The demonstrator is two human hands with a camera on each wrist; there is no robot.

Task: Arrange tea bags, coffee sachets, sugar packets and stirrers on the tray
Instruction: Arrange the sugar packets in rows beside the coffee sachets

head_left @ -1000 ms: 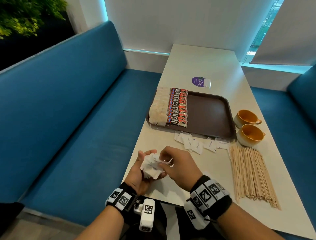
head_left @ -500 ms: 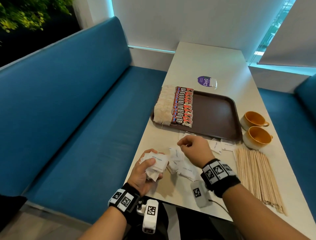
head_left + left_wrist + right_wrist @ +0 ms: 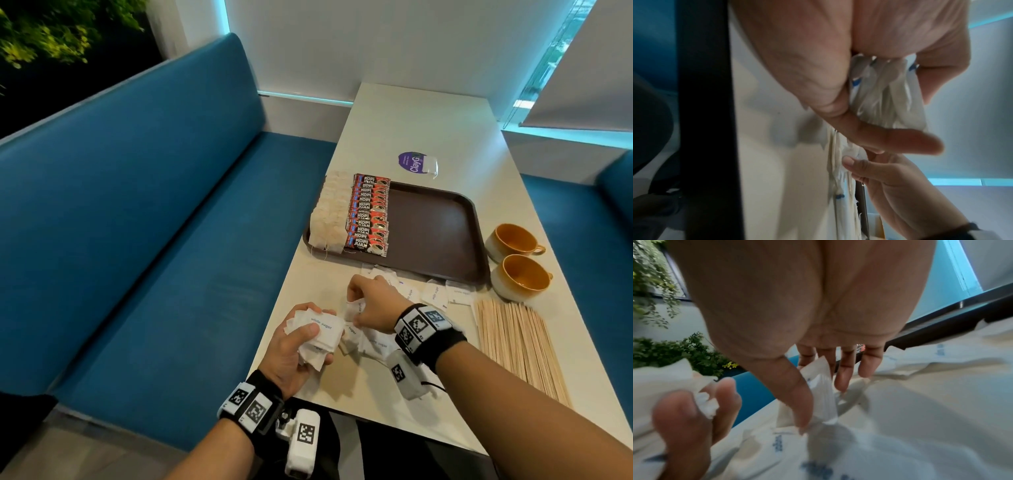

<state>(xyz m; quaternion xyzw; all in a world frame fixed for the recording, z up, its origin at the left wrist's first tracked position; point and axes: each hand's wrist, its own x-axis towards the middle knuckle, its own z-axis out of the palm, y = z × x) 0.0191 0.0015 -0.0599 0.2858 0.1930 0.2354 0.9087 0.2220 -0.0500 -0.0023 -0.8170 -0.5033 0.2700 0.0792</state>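
- The desk [image 3: 428, 123] carries a brown tray [image 3: 435, 222], far of the hands.
- Wooden stirrers [image 3: 513, 342] lie at the near right.
- Tea bags [image 3: 329, 216] and coffee sachets [image 3: 370, 216] fill the tray's left side.
- Loose sugar packets [image 3: 435, 294] lie between tray and hands.
- The left hand [image 3: 291, 349] clutches a bundle of sugar packets [image 3: 322, 332].
- The right hand [image 3: 373, 305] pinches one sugar packet [image 3: 824, 386].
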